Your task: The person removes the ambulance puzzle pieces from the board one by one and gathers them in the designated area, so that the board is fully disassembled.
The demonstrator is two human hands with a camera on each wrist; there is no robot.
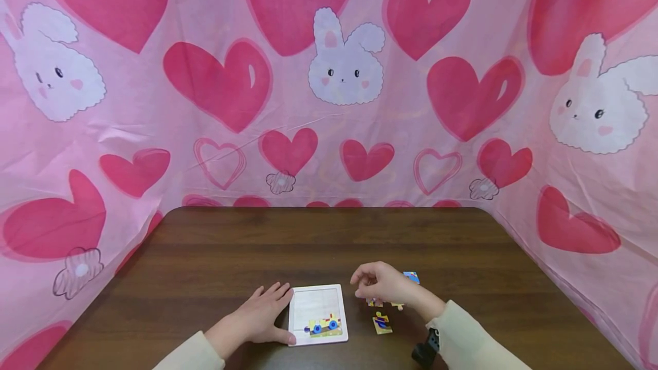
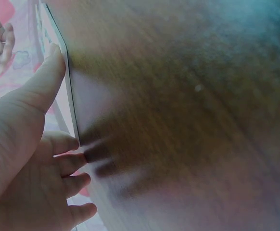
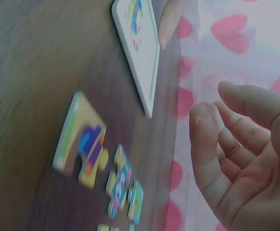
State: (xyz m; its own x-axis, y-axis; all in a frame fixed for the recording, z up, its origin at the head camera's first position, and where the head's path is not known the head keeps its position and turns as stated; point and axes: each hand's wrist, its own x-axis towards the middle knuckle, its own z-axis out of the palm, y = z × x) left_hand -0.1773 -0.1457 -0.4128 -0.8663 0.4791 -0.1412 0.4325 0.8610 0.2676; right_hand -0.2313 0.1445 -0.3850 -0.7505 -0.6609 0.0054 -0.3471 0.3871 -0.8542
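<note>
My left hand [image 1: 261,313] lies along the left side of a white square puzzle tray [image 1: 315,301]. Its thumb rests at the near left corner and its straight fingers touch the edge toward the far corner, as the left wrist view also shows. Joined puzzle pieces [image 1: 325,326] with a yellow vehicle and blue wheels fill the tray's near right part. Right of the tray, my right hand [image 1: 382,283] hovers with loosely curled fingers and nothing between them. Below it lies a loose puzzle piece [image 1: 381,324], yellow with a dark blue shape.
More loose pieces lie partly hidden under the right hand, including a blue one [image 1: 411,277] by the wrist; several show in the right wrist view. Everything sits on a dark wooden table [image 1: 247,256]. A pink curtain [image 1: 329,124] with hearts and rabbits surrounds it.
</note>
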